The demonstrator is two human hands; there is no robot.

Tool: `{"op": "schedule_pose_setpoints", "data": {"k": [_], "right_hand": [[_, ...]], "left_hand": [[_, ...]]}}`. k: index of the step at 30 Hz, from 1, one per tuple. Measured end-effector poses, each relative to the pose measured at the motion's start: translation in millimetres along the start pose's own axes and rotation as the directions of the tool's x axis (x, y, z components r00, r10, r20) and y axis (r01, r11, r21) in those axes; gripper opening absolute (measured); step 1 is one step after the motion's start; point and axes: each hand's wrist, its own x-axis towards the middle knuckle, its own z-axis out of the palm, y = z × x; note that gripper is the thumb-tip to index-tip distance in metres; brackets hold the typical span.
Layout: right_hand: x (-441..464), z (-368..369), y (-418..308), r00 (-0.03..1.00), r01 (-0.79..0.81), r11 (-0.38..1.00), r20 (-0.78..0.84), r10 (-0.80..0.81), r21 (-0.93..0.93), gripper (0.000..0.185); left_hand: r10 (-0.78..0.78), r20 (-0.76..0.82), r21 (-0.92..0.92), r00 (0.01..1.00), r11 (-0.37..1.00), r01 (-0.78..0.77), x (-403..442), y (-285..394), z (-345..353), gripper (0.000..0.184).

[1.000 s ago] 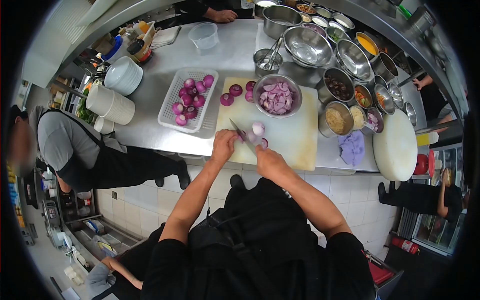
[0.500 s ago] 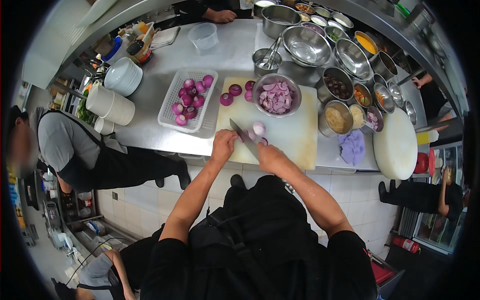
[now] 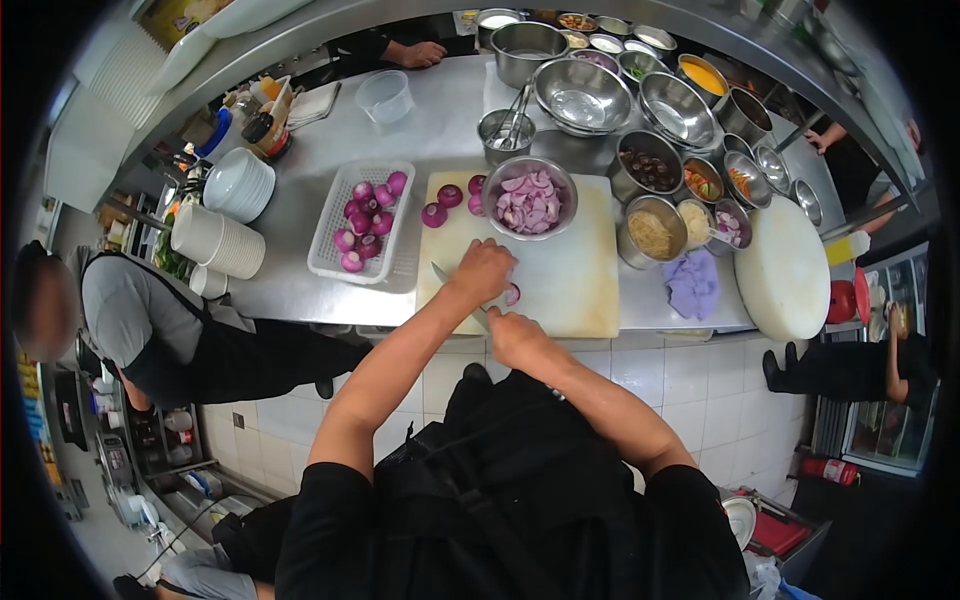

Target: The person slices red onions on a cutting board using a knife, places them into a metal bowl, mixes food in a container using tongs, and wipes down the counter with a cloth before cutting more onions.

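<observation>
My left hand [image 3: 484,272] reaches over the cutting board [image 3: 585,270], fingers bent around a peeled onion that they mostly hide. A small onion piece [image 3: 512,294] lies beside it. In my right hand [image 3: 520,340] is a kitchen knife [image 3: 440,272], its blade pointing left and passing partly behind my left forearm. A steel bowl [image 3: 530,234] of cut onion stands at the back of the board. Several whole red onions [image 3: 434,215] lie to the left of that bowl. More of them fill a white plastic basket [image 3: 318,250] left of the board.
Steel pots of ingredients [image 3: 652,232] crowd the right side, near a purple cloth [image 3: 692,285] and a thick round board [image 3: 785,270]. Stacked bowls [image 3: 218,235] and a clear tub [image 3: 385,98] stand leftward. Co-workers are at left, right and across the counter.
My left hand has moved right and forward onto the peeled onion. The knife in my right hand has shifted lower and left, towards the board's front edge. The view has also shifted slightly.
</observation>
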Motion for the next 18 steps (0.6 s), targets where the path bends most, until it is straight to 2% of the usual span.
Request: {"op": "schedule_pose_setpoints", "data": {"k": [2, 5, 6, 8, 11, 14, 15, 16, 17, 18], "right_hand": [[-0.3, 1.8, 1.8, 1.0, -0.01, 1.0, -0.019, 0.011, 0.026, 0.034], [4.8, 9.9, 12.8, 0.999, -0.005, 1.0, -0.042, 0.006, 0.013, 0.03], [2.2, 2.4, 12.7, 0.999, -0.041, 0.994, 0.0, 0.041, 0.1, 0.029], [-3.9, -20.4, 13.4, 0.991, -0.115, 0.957, 0.094, 0.093, 0.267, 0.028], [-2.0, -14.3, 36.3, 0.982, -0.172, 0.933, -0.017, 0.187, 0.316, 0.03], [0.5, -20.6, 36.0, 0.991, -0.133, 0.968, -0.002, 0.137, 0.214, 0.033], [3.8, -12.7, 35.7, 0.991, -0.113, 0.981, -0.047, 0.121, 0.158, 0.034], [6.7, -0.3, 34.9, 0.99, -0.096, 0.99, -0.09, 0.105, 0.101, 0.035], [9.6, 9.9, 36.3, 0.988, -0.081, 0.996, -0.131, 0.086, 0.043, 0.037], [8.6, 6.2, 30.2, 0.99, -0.099, 0.994, -0.097, 0.104, 0.051, 0.037]], "left_hand": [[-0.015, 0.075, 0.096, 0.997, 0.995, 0.008, 10.1, -10.1, 19.8, 0.027], [-0.098, -0.084, -0.109, 0.992, 0.99, 0.089, 11.7, -28.8, 26.5, 0.029], [-0.2, -0.092, -0.293, 0.976, 0.942, 0.165, 7.8, -30.0, 18.4, 0.028], [-0.401, -0.047, -0.622, 0.915, 0.729, 0.288, -7.8, -31.7, -6.5, 0.028], [-0.527, 0.101, -0.881, 0.844, 0.346, 0.322, -46.0, -45.6, -17.1, 0.025], [-0.546, 0.209, -0.879, 0.811, 0.259, 0.401, -72.4, -63.7, 20.9, 0.026], [-0.564, 0.055, -0.886, 0.824, 0.354, 0.301, -76.6, -61.6, 38.6, 0.023], [-0.557, -0.086, -0.771, 0.826, 0.562, 0.299, -79.5, -55.4, 38.3, 0.021], [-0.518, -0.218, -0.609, 0.827, 0.735, 0.3, -83.1, -50.3, 37.0, 0.02], [-0.449, -0.335, -0.407, 0.828, 0.862, 0.302, -85.2, -45.2, 33.3, 0.019]]}}
